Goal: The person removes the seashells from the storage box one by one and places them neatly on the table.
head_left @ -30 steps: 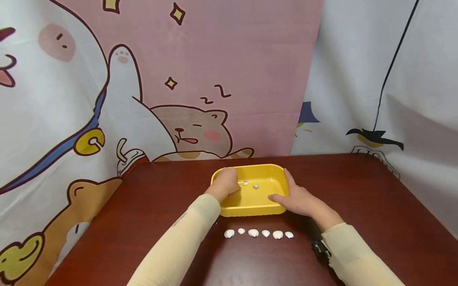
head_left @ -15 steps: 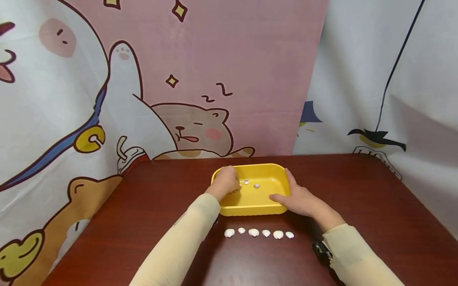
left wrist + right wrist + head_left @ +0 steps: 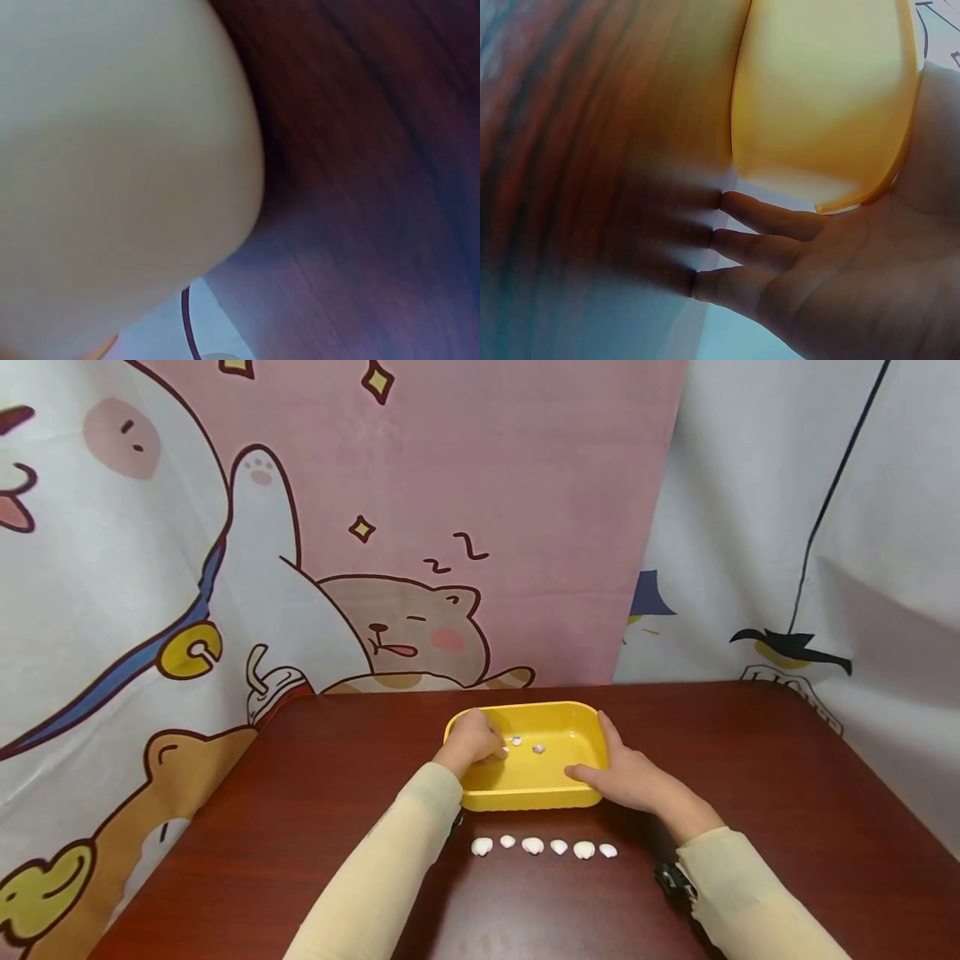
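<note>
A yellow plastic tray (image 3: pixel 540 797) stands on the table, with a small purplish-white seashell (image 3: pixel 538 749) and another shell (image 3: pixel 517 741) on its floor. My left hand (image 3: pixel 474 739) reaches over the tray's left end, its fingers curled down. A tiny pale shell (image 3: pixel 506 749) shows at the fingertips and seems pinched there. At the tray's right end my right hand (image 3: pixel 626 775) grips the wall, thumb inside over the rim. In the right wrist view its other fingers (image 3: pixel 754 249) lie along the outside, by the tabletop. The left wrist view catches only sleeve (image 3: pixel 120 165) and table.
In front of the tray, several white seashells, among them a larger ribbed one (image 3: pixel 532 845), lie in a row on the dark red-brown table (image 3: pixel 337 793). A printed cloth (image 3: pixel 525 527) hangs behind and along both sides of the table.
Within the tray, my left hand's fingers have shifted slightly, and a pale shell now shows at their tips. My right hand keeps its hold. The row of shells is unchanged.
</note>
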### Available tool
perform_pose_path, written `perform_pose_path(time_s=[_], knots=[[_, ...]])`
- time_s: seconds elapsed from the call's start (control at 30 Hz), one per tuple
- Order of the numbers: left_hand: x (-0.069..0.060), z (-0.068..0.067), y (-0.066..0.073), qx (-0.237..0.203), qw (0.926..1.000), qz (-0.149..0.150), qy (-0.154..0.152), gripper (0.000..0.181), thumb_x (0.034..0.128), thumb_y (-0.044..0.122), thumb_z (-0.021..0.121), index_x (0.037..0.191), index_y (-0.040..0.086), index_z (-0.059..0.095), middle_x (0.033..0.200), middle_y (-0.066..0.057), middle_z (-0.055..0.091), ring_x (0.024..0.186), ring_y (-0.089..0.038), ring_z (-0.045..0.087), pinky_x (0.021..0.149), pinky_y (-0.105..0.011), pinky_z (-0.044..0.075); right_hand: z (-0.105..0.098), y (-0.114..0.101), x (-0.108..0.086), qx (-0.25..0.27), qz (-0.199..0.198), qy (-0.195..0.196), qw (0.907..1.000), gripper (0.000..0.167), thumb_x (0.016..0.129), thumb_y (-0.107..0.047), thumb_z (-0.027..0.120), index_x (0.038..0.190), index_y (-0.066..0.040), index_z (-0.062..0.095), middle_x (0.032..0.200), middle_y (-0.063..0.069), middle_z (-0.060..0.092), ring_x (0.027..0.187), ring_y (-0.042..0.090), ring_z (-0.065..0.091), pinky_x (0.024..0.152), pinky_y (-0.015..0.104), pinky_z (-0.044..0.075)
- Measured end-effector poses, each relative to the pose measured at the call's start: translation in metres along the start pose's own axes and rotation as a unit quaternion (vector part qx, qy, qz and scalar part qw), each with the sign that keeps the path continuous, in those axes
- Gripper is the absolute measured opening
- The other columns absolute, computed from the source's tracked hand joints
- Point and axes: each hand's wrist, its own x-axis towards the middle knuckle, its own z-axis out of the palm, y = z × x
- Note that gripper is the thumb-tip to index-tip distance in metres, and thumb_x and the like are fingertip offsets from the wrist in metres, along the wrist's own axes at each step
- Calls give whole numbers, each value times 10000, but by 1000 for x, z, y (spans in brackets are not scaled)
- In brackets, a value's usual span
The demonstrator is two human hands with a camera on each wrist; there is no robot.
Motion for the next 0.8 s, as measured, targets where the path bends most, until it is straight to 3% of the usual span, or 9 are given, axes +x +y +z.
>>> perform_pose_path(time_s=[0.23,0.5,0.8], knots=[[-1,-1,0,34,9995,-107,-310,109,840,112,903,858,49,815,649,3,590,552,-143,470,509,-254,401,2,1,1,15,-28,24,10000,1220,947,-583,683,1685,-37,-120,1467,373,514,1169,412,599,1096,623,489],[-4,1,2,380,9963,65,-766,77,881,111,863,852,66,807,622,18,505,591,-140,436,539,-255,364,4,3,-1,70,58,-25,10000,1218,943,-595,680,1689,-48,-111,1464,366,523,1171,406,602,1093,621,493],[-13,-1,3,242,9986,221,-416,184,871,124,887,965,31,758,832,-12,580,755,-152,508,655,-229,413,1,3,1,56,-38,14,10000,1223,940,-586,688,1686,-37,-112,1447,369,527,1144,397,605,1088,615,497]])
